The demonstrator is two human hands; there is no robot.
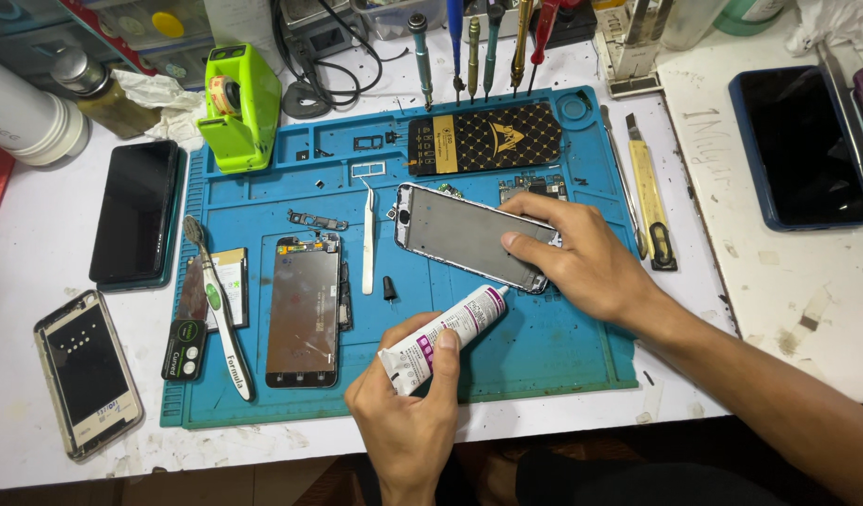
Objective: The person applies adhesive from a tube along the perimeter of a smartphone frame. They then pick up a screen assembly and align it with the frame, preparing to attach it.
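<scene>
The left hand (408,412) grips a white glue tube (442,337) near its crimped end, nozzle pointing up toward the phone frame (464,234). The right hand (581,258) lies closed over the frame's right end, thumb on its grey face, pressing it to the blue work mat (544,347). Just left of the frame sit a small black cap (390,288) and white tweezers (368,239); further left a bare phone screen (304,311) and a toothbrush (218,305)
</scene>
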